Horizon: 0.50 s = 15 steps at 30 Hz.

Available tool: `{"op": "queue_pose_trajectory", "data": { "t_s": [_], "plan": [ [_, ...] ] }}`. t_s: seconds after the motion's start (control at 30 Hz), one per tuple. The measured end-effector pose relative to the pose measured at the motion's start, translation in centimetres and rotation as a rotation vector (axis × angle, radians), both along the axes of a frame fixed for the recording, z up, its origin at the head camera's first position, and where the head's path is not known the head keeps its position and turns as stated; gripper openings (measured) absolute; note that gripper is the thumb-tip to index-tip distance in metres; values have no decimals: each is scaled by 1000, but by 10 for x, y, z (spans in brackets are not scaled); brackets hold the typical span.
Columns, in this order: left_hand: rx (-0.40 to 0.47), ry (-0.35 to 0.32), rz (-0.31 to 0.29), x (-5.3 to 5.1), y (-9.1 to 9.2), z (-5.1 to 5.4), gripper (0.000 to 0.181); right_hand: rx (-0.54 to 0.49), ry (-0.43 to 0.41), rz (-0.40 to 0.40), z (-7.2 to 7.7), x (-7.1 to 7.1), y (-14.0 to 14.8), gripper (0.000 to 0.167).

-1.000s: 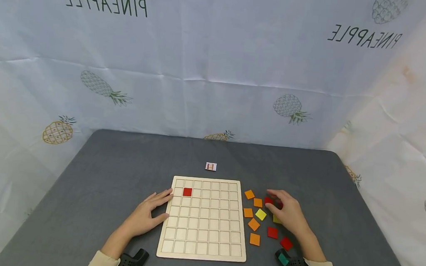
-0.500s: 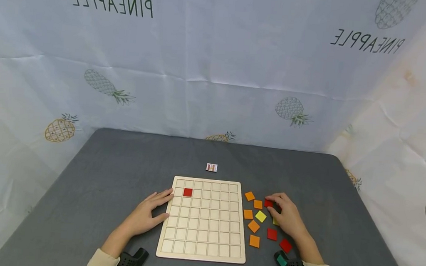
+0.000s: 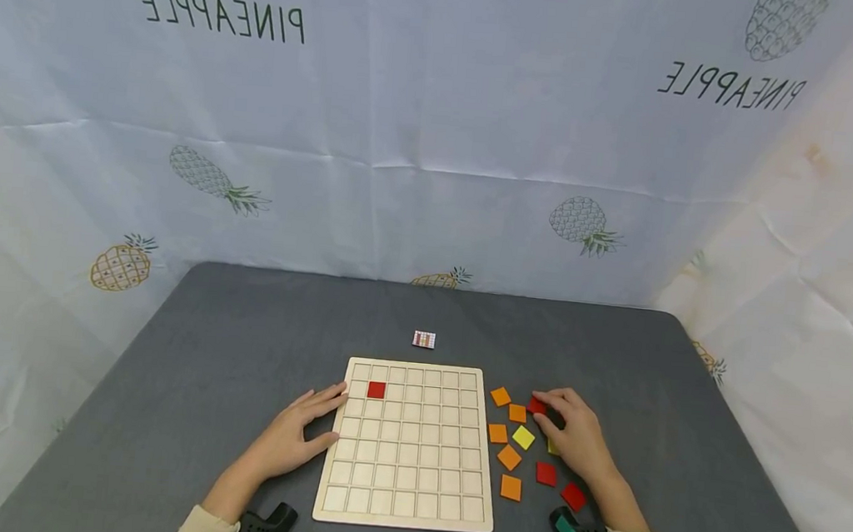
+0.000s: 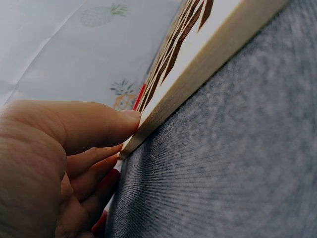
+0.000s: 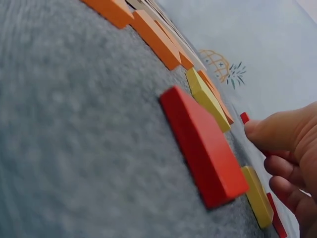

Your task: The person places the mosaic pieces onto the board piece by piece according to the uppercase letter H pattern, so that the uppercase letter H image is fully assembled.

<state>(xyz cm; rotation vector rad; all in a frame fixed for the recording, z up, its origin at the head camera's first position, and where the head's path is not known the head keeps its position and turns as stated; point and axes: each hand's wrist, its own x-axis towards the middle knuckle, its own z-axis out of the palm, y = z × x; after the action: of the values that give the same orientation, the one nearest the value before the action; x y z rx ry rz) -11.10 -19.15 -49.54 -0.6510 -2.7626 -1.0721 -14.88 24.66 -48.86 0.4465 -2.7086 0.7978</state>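
In the head view, my left hand [image 3: 291, 437] lies along the left edge of a pale wooden grid board [image 3: 406, 521], fingers extended. The left wrist view shows its thumb [image 4: 106, 124] touching the board's side. One red square tile [image 3: 376, 390] sits in a cell of the second row from the top. On the right, my right hand [image 3: 577, 436] pinches another red tile [image 3: 537, 406] between thumb and fingers, close to the table. A yellow tile [image 3: 552, 448] is partly hidden under this hand. The right wrist view shows a further red tile [image 5: 277, 218] below the fingers.
Several orange tiles [image 3: 498, 434] and a yellow tile [image 3: 523, 437] lie between board and right hand. Two red tiles, one [image 3: 546, 474] left of the other [image 3: 573, 495], lie nearer the wrist. Beyond the board is a small patterned card [image 3: 424, 339]. A pineapple-print curtain [image 3: 407, 131] hangs behind.
My right hand has closed its thumb and fingers about the red tile and shifted slightly, covering a red tile seen beneath it before. The left hand stays at the board's edge.
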Motion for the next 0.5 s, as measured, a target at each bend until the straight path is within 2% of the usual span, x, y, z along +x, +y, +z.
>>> {"op": "queue_pose_trajectory", "data": {
  "t_s": [0.3, 0.5],
  "plan": [
    [4, 16, 2, 1, 1, -1, 55, -24, 109, 59, 6, 3, -12, 34],
    [7, 2, 6, 0, 1, 0, 55, -61, 123, 137, 11, 4, -32, 35]
  ]
}}
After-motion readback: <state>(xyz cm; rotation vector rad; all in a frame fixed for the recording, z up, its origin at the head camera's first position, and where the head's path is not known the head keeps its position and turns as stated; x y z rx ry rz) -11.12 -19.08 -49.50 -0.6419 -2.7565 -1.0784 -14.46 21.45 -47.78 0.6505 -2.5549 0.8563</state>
